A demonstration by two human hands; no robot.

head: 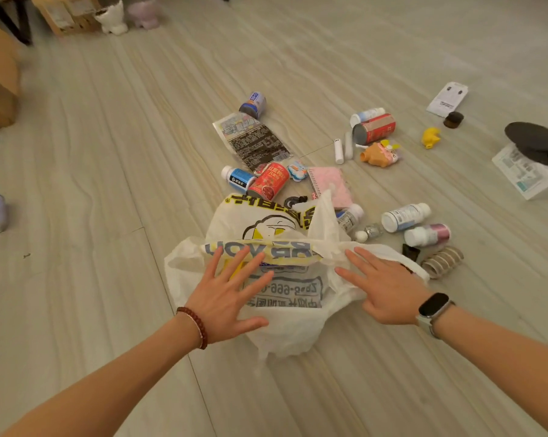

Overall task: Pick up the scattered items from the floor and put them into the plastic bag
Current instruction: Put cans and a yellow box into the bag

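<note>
1. Both hands lie flat with fingers spread, holding nothing: left hand (227, 293) and right hand (384, 288) press the plastic bag (266, 228) on the floor (108, 152).
2. Cans and bottles (405, 217), possibly medicine, lie scattered just beyond the bag.

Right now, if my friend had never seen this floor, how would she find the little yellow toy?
Start at the white plastic bag under both hands, then look far right and up, past the bottles, to the big red can lying on its side. Right of that can, alone on bare floor, sits the yellow toy. It is the only all-yellow thing; the dark jar beside it is brown.
</note>
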